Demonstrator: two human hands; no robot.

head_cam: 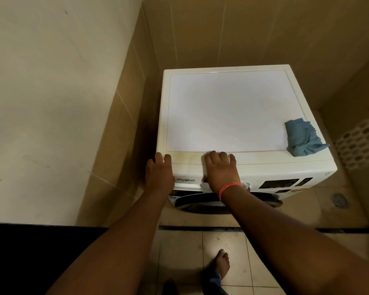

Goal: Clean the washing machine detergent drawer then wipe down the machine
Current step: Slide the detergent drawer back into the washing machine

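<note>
Low in the centre of the frame, both hands lie over the front top edge of the washing machine (228, 111): the left hand (159, 173) rests with loose fingers at its left corner, and the right hand (221, 170) lies flat beside it, thumb down at the right end of the detergent drawer (188, 180), gripping nothing I can see. The drawer sits closed. It is likely light, stiff plastic, slick with residue, best pulled by its front lip. The soft blue cloth (301, 138) lies on the lid at right centre.
</note>
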